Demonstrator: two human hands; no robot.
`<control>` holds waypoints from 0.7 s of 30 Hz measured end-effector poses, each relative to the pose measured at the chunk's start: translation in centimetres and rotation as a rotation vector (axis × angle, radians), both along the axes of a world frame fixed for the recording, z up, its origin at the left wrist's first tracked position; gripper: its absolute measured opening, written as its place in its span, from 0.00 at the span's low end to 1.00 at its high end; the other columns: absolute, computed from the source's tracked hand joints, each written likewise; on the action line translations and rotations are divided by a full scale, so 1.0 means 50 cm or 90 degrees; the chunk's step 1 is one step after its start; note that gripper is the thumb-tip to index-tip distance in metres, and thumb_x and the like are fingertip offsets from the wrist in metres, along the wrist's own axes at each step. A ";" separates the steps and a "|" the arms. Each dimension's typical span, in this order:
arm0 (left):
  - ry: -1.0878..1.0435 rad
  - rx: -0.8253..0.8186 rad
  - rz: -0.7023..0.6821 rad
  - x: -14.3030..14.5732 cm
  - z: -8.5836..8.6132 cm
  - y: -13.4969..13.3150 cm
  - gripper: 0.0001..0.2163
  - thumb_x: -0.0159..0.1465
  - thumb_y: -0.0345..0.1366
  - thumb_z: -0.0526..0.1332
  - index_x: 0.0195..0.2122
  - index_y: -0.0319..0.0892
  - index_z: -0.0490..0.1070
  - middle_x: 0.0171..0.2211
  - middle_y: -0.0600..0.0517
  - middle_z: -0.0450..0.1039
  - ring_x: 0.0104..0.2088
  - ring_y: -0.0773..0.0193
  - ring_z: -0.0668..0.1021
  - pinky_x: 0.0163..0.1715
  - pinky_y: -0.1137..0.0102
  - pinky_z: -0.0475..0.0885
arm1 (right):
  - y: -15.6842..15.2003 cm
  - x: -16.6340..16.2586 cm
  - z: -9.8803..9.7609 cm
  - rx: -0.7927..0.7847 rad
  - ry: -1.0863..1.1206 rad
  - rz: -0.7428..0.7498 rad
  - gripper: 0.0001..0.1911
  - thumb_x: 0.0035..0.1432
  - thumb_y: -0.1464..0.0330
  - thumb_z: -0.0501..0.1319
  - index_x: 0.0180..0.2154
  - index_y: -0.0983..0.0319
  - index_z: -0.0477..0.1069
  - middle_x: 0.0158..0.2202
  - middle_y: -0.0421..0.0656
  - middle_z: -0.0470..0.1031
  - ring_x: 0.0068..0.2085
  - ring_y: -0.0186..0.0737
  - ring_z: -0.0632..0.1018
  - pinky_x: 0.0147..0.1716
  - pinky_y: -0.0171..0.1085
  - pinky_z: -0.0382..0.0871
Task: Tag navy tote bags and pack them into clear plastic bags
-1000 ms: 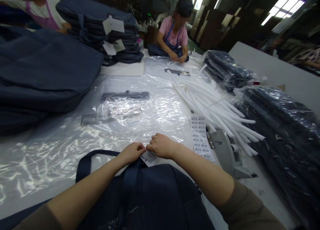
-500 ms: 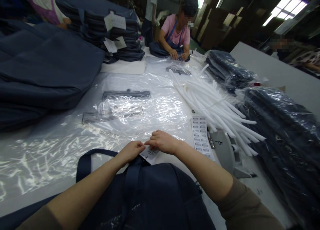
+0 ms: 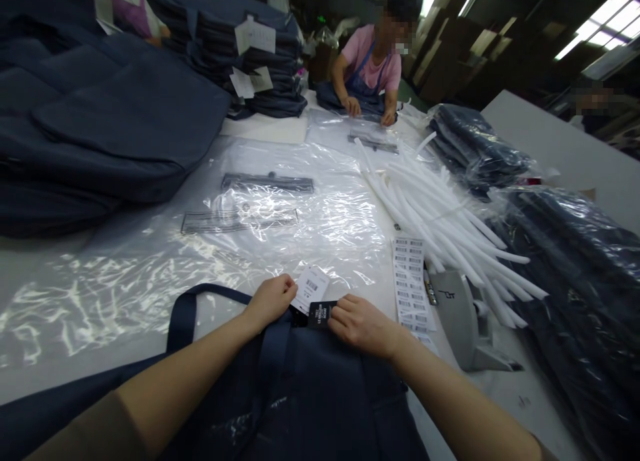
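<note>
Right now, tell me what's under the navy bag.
White table shows around the navy bag; beneath it is covered. Left hand pinches a white tag, right hand a black tag.

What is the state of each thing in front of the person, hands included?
left hand, grip shut on white tag
right hand, grip shut on black tag
white tag, barcode side up
black tag, print side up
navy bag, lying flat, unwrapped
label sheet, lying flat
white tubes, loose pile
wrapped bags, stacked in plastic

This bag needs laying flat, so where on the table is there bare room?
Only clear plastic sheet lies between the navy bag stack and the left hand. Crowded right: white tubes, barcode labels, dispenser, wrapped bags.
</note>
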State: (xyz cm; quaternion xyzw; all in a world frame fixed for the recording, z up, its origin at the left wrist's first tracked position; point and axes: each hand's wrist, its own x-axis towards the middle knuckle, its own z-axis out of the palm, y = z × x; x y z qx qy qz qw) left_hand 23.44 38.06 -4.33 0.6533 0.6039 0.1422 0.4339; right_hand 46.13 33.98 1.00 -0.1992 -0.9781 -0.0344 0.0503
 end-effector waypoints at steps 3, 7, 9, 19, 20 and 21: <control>-0.040 0.010 0.019 -0.004 0.008 -0.011 0.08 0.63 0.39 0.53 0.30 0.41 0.67 0.25 0.51 0.72 0.28 0.61 0.74 0.30 0.70 0.62 | -0.014 0.004 -0.002 0.014 0.009 -0.052 0.11 0.63 0.76 0.53 0.28 0.62 0.67 0.25 0.42 0.68 0.28 0.39 0.65 0.28 0.39 0.58; -0.110 -0.014 0.029 -0.009 0.001 -0.017 0.11 0.62 0.44 0.52 0.31 0.42 0.65 0.26 0.52 0.73 0.29 0.61 0.75 0.30 0.70 0.65 | -0.022 0.005 -0.017 -0.046 0.010 -0.132 0.09 0.62 0.74 0.54 0.30 0.62 0.68 0.29 0.43 0.69 0.31 0.40 0.68 0.32 0.40 0.64; -0.138 -0.029 0.028 -0.009 -0.006 -0.017 0.12 0.62 0.46 0.51 0.31 0.43 0.64 0.25 0.52 0.73 0.28 0.60 0.75 0.30 0.70 0.66 | -0.021 0.005 -0.029 -0.121 0.052 -0.199 0.03 0.60 0.70 0.59 0.32 0.61 0.69 0.37 0.47 0.72 0.41 0.44 0.70 0.42 0.43 0.67; -0.135 -0.052 0.067 -0.011 -0.014 -0.016 0.10 0.61 0.43 0.52 0.30 0.42 0.65 0.24 0.53 0.72 0.27 0.60 0.74 0.28 0.70 0.64 | -0.025 0.007 -0.069 -0.470 0.369 -0.597 0.27 0.49 0.73 0.65 0.51 0.58 0.63 0.25 0.33 0.68 0.25 0.36 0.72 0.27 0.35 0.68; -0.132 -0.055 0.072 -0.010 -0.014 -0.015 0.09 0.61 0.42 0.53 0.30 0.42 0.65 0.25 0.52 0.72 0.28 0.60 0.74 0.29 0.70 0.64 | -0.030 0.011 -0.064 -0.425 0.381 -0.557 0.23 0.52 0.74 0.63 0.50 0.57 0.66 0.25 0.34 0.69 0.26 0.35 0.72 0.27 0.35 0.68; -0.130 -0.057 0.073 -0.009 -0.014 -0.014 0.09 0.61 0.41 0.53 0.30 0.42 0.65 0.25 0.52 0.72 0.28 0.60 0.75 0.29 0.70 0.64 | -0.035 0.017 -0.058 -0.363 0.394 -0.492 0.18 0.55 0.74 0.61 0.48 0.57 0.69 0.26 0.36 0.70 0.28 0.35 0.73 0.28 0.35 0.68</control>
